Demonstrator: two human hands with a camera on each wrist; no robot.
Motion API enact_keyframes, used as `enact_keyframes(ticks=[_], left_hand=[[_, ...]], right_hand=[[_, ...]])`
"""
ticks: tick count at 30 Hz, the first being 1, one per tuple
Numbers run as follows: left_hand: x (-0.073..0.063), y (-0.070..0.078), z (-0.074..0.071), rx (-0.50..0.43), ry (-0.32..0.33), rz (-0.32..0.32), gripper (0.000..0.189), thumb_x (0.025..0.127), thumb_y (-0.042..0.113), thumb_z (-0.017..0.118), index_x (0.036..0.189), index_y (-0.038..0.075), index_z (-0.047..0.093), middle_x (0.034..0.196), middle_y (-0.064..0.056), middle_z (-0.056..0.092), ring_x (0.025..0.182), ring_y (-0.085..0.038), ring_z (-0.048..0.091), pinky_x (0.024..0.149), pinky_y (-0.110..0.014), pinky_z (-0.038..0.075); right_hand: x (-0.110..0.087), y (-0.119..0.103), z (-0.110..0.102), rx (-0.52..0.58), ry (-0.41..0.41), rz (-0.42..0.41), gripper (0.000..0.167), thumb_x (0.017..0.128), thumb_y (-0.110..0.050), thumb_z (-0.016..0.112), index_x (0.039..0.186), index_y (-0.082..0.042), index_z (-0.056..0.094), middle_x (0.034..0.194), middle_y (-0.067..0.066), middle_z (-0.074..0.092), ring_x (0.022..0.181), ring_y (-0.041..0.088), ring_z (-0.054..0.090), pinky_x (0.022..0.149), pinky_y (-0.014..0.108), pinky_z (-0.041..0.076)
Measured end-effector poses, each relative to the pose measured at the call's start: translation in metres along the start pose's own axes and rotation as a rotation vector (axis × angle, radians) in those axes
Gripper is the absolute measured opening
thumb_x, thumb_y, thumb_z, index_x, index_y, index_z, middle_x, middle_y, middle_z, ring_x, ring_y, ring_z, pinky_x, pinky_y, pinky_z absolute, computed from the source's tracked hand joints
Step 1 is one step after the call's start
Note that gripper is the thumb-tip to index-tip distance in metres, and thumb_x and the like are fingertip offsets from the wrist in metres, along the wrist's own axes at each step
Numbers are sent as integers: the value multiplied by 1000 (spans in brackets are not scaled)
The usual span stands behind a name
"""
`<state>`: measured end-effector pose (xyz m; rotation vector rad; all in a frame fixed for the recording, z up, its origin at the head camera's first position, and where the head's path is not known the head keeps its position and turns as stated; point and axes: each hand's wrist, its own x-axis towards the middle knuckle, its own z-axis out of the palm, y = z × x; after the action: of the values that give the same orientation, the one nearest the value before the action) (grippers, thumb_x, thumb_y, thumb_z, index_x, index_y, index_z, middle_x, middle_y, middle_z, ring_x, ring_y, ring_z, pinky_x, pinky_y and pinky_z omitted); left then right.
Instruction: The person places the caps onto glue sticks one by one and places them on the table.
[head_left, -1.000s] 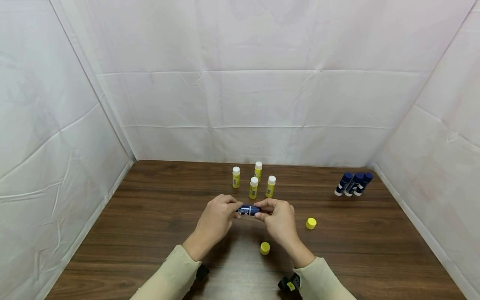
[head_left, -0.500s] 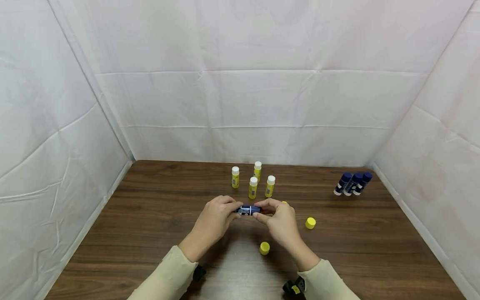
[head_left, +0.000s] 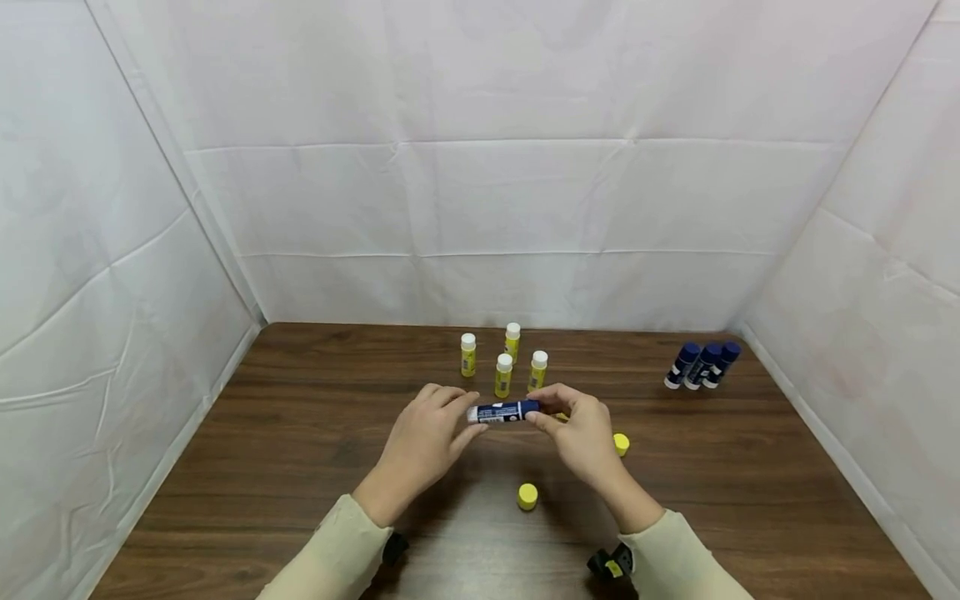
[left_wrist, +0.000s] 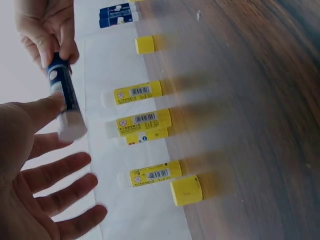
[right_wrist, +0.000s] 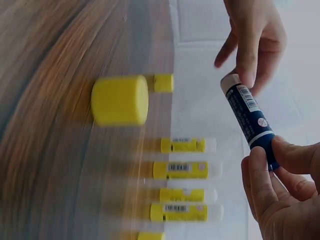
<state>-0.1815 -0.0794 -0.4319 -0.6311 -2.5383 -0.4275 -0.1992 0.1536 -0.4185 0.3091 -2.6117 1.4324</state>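
Note:
A navy glue stick (head_left: pixel 504 412) with a white end is held nearly level above the table, between both hands. My right hand (head_left: pixel 585 429) pinches its dark blue cap end between thumb and fingers. Around the white end is my left hand (head_left: pixel 423 433), its thumb and index finger parted. In the left wrist view, the left fingers (left_wrist: pixel 62 167) spread apart, and the thumb overlaps the glue stick's side. Just beyond the hands, several yellow glue sticks (head_left: pixel 503 377) stand upright with white tops.
Yellow caps lie on the wooden table: one cap (head_left: pixel 528 497) in front of the hands, another (head_left: pixel 621 444) right of the right hand, a third (head_left: pixel 561 416) partly hidden behind it. Three navy glue sticks (head_left: pixel 702 367) stand at the back right. White cloth walls (head_left: pixel 517 208) enclose the table.
The right hand has moved slightly right and up with the navy glue stick. The left fingers have loosened, uncovering its white end, which they hid before.

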Motion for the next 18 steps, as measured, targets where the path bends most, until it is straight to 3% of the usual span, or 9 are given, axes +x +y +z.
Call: enact_keyframes(ticks=[5, 8, 13, 18], left_hand=[[-4, -3, 2, 63, -85, -71, 50, 100, 52, 60, 135, 16, 65, 138, -10, 61, 127, -32, 54, 107, -56, 44], [-7, -4, 2, 79, -159, -133, 59, 101, 59, 51, 145, 19, 57, 151, -11, 51, 140, -38, 43, 110, -69, 34], [-11, -8, 2, 104, -245, -210, 74, 99, 70, 40, 156, 24, 42, 163, -10, 34, 151, -42, 25, 114, -73, 21], [-14, -11, 3, 107, -264, -226, 78, 98, 74, 38, 160, 26, 36, 166, -10, 27, 153, -43, 17, 113, -75, 18]], right_hand=[[4, 8, -17, -98, 12, -14, 19, 88, -12, 80, 107, -12, 77, 99, 2, 76, 91, 16, 72, 75, 33, 59], [8, 14, -33, -181, 23, -33, 20, 90, -12, 79, 109, -12, 77, 100, 4, 76, 92, 19, 72, 78, 38, 59], [17, 23, -62, -325, 44, -95, 21, 93, -14, 76, 114, -12, 76, 100, 5, 76, 88, 20, 72, 72, 40, 58], [30, 33, -87, -442, 19, -153, 22, 94, -14, 75, 115, -10, 75, 98, 7, 76, 81, 21, 70, 68, 41, 57]])
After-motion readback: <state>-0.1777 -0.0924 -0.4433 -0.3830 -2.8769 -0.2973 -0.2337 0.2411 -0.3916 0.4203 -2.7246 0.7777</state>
